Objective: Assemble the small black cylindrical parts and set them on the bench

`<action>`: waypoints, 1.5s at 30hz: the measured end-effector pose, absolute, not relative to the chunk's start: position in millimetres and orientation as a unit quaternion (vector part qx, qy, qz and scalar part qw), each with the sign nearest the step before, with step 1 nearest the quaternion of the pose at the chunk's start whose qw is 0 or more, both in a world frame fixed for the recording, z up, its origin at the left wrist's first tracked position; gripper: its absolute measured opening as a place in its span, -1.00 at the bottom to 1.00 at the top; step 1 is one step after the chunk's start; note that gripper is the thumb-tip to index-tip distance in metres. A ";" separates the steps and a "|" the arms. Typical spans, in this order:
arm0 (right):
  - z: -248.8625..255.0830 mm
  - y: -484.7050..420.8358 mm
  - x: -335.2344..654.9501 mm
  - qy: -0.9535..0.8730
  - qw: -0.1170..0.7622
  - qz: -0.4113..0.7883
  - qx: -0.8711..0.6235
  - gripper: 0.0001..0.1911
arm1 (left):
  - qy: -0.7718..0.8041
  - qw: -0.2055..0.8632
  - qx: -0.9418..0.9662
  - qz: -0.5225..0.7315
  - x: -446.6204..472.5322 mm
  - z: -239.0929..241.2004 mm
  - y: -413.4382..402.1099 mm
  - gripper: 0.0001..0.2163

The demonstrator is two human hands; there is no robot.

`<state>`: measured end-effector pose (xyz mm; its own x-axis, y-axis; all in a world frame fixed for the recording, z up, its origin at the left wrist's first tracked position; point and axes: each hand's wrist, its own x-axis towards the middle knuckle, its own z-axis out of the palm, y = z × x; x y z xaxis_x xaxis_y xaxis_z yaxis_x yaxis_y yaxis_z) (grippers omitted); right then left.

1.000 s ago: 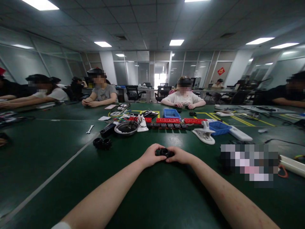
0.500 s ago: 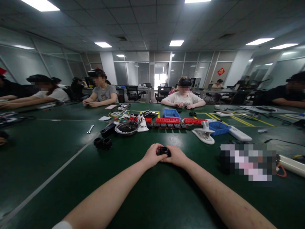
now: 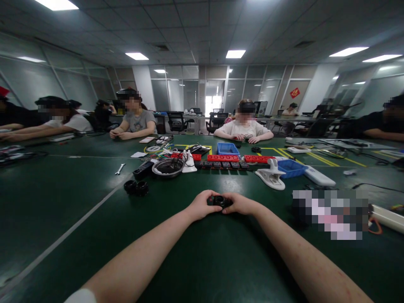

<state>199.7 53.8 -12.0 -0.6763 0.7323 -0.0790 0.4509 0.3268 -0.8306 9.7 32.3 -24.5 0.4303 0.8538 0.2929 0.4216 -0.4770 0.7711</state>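
Observation:
My left hand (image 3: 202,205) and my right hand (image 3: 242,203) close on a small black round part (image 3: 221,200) from both sides, low over the green table. The part shows a ring-shaped opening on top; its exact kind I cannot make out. The left fingers curl round its left side, with the thumb along the front. On the right, my thumb and fingers grip its other edge. A pair of similar black round parts (image 3: 136,188) sits on the table to the left of my hands.
Beyond my hands lie a round metal dish (image 3: 167,174), a red strip (image 3: 222,158), a black socket strip (image 3: 226,166), a white clip stand (image 3: 270,178) and a blue tray (image 3: 291,175). A wrench (image 3: 120,169) lies left. Several people sit around the table.
My right hand has shifted slightly to the right, and more of the black part shows between my hands. The left hand stays nearly in place.

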 end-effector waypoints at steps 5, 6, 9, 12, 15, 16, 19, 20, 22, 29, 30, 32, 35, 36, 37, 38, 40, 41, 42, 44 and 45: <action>-18.4 49.4 188.4 -0.806 0.168 0.313 -0.474 -0.60 | 0.445 0.288 0.768 0.358 13.8 -26.6 32.0 -0.65; -20.5 47.5 184.3 -0.808 0.166 0.261 -0.502 -0.59 | 0.459 0.280 0.761 0.363 14.6 -26.8 31.8 -0.65; -25.7 40.2 171.7 -0.804 0.159 0.101 -0.563 -0.61 | 0.493 0.256 0.739 0.379 16.8 -27.6 31.0 -0.67; -27.0 34.9 165.7 -0.801 0.156 0.028 -0.577 -0.64 | 0.498 0.247 0.734 0.389 18.2 -28.3 30.0 -0.69; -24.1 36.5 171.0 -0.822 0.172 0.074 -0.538 -0.54 | 0.487 0.246 0.743 0.387 17.7 -28.2 29.7 -0.69; -22.6 38.3 174.8 -0.833 0.184 0.108 -0.511 -0.49 | 0.479 0.250 0.747 0.387 17.0 -27.9 29.8 -0.68; -17.2 45.1 187.2 -0.847 0.207 0.252 -0.421 -0.43 | 0.449 0.273 0.762 0.379 13.4 -26.7 31.0 -0.61; -15.5 46.9 190.6 -0.842 0.204 0.302 -0.398 -0.47 | 0.441 0.279 0.768 0.372 11.9 -26.3 31.6 -0.61; -12.6 49.4 195.6 -0.825 0.189 0.380 -0.372 -0.58 | 0.428 0.285 0.781 0.355 9.3 -25.7 33.1 -0.62; -10.9 51.4 197.6 -0.819 0.173 0.407 -0.366 -0.67 | 0.426 0.281 0.791 0.338 7.6 -26.2 34.4 -0.61; -11.6 51.9 197.4 -0.818 0.174 0.404 -0.371 -0.68 | 0.429 0.279 0.789 0.340 8.2 -26.3 33.8 -0.61; -13.8 52.6 196.5 -0.816 0.176 0.383 -0.396 -0.69 | 0.432 0.275 0.787 0.343 9.7 -26.5 32.6 -0.63; -19.4 52.0 192.6 -0.811 0.185 0.334 -0.443 -0.65 | 0.446 0.268 0.778 0.353 12.5 -27.8 32.1 -0.64; -21.6 51.0 190.3 -0.810 0.188 0.308 -0.462 -0.62 | 0.454 0.263 0.772 0.358 13.6 -28.7 32.4 -0.64; -23.7 49.5 187.5 -0.809 0.192 0.275 -0.483 -0.60 | 0.463 0.257 0.765 0.365 14.7 -29.8 32.9 -0.64; -25.6 47.7 184.4 -0.809 0.195 0.237 -0.502 -0.58 | 0.474 0.250 0.758 0.372 15.6 -31.0 33.5 -0.65; -28.4 43.9 178.3 -0.808 0.190 0.145 -0.539 -0.56 | 0.490 0.238 0.745 0.384 17.1 -33.3 34.7 -0.67; -29.1 42.2 175.8 -0.808 0.183 0.109 -0.550 -0.56 | 0.495 0.233 0.742 0.388 17.6 -34.2 35.0 -0.68; -29.4 41.0 174.0 -0.809 0.175 0.087 -0.554 -0.55 | 0.497 0.231 0.740 0.390 17.9 -34.9 35.1 -0.68; -28.8 40.4 173.2 -0.814 0.165 0.082 -0.551 -0.54 | 0.493 0.231 0.741 0.393 18.1 -35.3 34.6 -0.66; -28.0 41.0 174.1 -0.819 0.167 0.098 -0.541 -0.51 | 0.489 0.231 0.742 0.397 18.0 -35.0 34.1 -0.61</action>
<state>174.1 41.0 -28.0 -0.3594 0.9180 0.1675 0.8529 0.3960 -0.3402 18.0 34.1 -35.0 0.2071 0.9088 0.3623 0.5419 -0.4149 0.7309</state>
